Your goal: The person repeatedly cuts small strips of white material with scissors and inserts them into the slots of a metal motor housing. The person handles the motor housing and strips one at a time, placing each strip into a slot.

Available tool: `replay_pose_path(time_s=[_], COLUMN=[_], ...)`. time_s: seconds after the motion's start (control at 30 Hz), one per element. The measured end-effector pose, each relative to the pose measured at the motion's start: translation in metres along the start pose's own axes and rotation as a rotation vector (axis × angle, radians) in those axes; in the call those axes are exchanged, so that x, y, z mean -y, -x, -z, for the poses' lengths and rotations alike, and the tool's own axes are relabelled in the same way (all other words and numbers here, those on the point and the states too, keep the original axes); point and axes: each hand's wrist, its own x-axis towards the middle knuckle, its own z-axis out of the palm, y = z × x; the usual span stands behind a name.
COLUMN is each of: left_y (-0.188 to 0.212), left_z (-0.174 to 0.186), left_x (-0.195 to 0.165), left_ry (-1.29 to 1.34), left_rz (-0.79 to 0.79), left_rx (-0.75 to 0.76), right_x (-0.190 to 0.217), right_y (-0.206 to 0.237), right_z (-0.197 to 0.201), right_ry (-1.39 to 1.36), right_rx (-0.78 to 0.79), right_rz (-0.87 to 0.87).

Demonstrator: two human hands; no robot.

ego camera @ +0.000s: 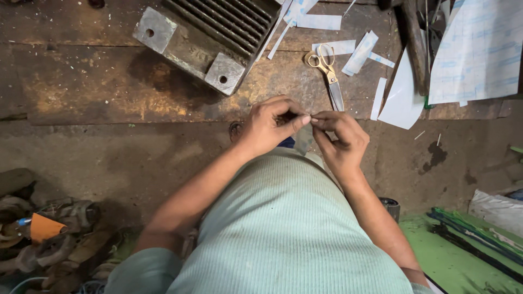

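A small clear strip (pixel 303 137) is pinched between both hands just above the person's belly. The left hand (pixel 267 126) and right hand (pixel 340 139) each close thumb and fingertips on it. On the workbench (pixel 81 92) beyond lie one pair of scissors (pixel 328 73), several cut paper strips (pixel 359 53), and one finned metal block (pixel 204 38).

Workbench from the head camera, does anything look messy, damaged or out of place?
Yes: cut paper strips lie scattered at odd angles around the scissors, and the bench surface is rust-stained and pitted. Both hands pinch a small piece above the lap.
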Motion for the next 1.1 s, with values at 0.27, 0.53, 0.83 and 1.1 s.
replay_pose_path(time_s=[0.27,0.53,0.83,1.1], left_y=[0.001,-0.004,-0.105,-0.058], left_z=[-0.012,-0.035,-0.070,-0.098], left_x=[0.009,0.039,0.122,0.147], left_ry=[0.019,-0.073,-0.691,-1.144], left_rz=[-0.082,-0.259,-0.358,-0.306], left_rx=[-0.042,-0.124,-0.082,0.220], right_x=[0.012,-0.023,-0.143,-0.188], right_y=[0.001,0.009,-0.051,-0.055], right_z=[0.001,-0.008,-0.039,-0.057], right_ry=[0.008,-0.472,0.164,0.493], right_rx=[-0.028,0.058,0.028,0.137], right_rz=[-0.052,-0.469,-0.304,-0.149])
